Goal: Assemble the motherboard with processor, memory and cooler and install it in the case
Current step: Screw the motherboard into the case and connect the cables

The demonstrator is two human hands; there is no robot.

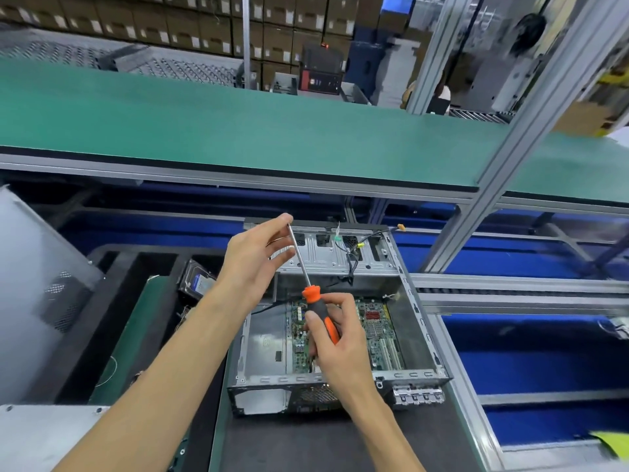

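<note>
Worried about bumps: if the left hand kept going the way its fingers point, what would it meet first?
The left hand points up-right; beyond the screwdriver tip it pinches, probably the case drive bay; depth unclear.

**Both hands raised, forearms bare**

The right hand curls in a grip, thumb laid up its front. The left hand sits higher (fingers nearly straight), index fingertip pinching forward. Both forearms converge.
</note>
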